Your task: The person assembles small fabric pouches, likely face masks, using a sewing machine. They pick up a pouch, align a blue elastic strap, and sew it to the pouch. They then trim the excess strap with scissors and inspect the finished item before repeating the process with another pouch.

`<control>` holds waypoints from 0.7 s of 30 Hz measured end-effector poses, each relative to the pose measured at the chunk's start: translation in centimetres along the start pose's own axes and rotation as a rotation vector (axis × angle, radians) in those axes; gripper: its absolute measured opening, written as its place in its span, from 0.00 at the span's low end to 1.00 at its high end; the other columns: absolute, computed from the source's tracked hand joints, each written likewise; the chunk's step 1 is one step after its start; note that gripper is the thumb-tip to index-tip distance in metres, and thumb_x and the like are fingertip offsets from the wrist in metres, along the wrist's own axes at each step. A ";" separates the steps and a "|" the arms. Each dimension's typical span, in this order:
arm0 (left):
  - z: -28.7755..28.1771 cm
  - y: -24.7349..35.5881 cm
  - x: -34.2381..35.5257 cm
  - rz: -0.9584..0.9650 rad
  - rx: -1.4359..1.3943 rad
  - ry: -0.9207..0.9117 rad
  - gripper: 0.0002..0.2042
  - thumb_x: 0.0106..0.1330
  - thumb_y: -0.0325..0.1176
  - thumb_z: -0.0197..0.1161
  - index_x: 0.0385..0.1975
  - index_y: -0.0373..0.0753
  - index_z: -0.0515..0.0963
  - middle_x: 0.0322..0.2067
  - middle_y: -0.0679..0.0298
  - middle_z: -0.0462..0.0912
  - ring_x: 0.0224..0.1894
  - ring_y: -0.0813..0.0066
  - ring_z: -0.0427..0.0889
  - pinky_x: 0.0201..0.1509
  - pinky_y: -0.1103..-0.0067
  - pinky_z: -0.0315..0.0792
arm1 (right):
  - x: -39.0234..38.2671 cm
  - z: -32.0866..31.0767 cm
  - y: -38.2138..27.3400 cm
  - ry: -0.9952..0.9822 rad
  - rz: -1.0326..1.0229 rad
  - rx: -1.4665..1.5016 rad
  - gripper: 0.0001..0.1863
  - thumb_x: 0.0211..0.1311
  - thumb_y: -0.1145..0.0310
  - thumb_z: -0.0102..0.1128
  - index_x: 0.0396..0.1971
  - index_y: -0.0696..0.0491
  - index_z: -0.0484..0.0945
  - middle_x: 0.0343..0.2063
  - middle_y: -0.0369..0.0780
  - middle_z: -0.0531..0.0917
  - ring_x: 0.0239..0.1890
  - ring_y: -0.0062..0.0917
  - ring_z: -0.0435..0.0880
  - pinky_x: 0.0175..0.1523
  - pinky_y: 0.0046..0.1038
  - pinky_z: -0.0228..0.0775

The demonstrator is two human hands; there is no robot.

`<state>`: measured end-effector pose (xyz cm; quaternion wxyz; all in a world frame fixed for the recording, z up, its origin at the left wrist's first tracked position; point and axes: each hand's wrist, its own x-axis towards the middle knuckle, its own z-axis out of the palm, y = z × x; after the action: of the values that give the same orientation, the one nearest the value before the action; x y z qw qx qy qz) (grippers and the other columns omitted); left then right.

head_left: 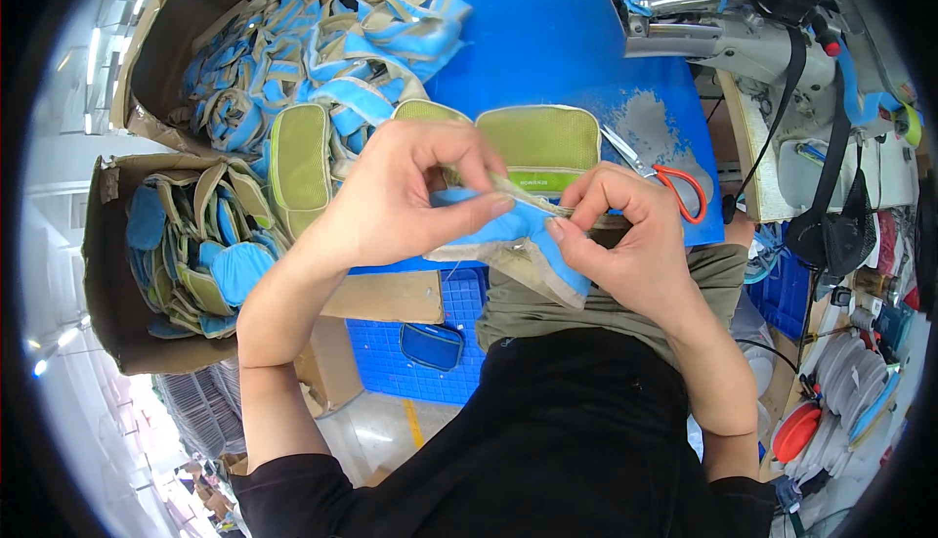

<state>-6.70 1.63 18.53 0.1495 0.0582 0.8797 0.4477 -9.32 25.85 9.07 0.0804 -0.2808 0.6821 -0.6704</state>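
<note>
Cloth (532, 222) over near edge of tabletop (547, 30)

Bright, fairly even indoor light; long white ceiling tube lights (93, 54) burnt out around 10 o'clock, small bluish glare spot between 8 and 9; pale shiny floor (373, 433) reflecting softly near 7; shadows soft; black short-sleeved cloth shirt (576, 421) sunk into dark at 6; fingertips of bare left hand (405, 186), between 10 and 11, slightly blurred; fisheye bending straight edges near rim, black vignette filling corners
</note>
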 end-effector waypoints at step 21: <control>0.2 1.8 -0.8 0.086 -0.022 0.006 0.10 0.60 0.22 0.76 0.23 0.36 0.79 0.34 0.60 0.88 0.32 0.85 0.80 0.35 0.86 0.71 | -0.9 -0.8 -3.0 -0.051 0.242 0.233 0.06 0.63 0.73 0.72 0.31 0.58 0.83 0.27 0.32 0.85 0.31 0.11 0.79 0.36 0.21 0.70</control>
<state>-5.96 2.68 20.06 0.1280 0.0928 0.8719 0.4635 -8.13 27.14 11.76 0.2097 -0.2021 0.6265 -0.7230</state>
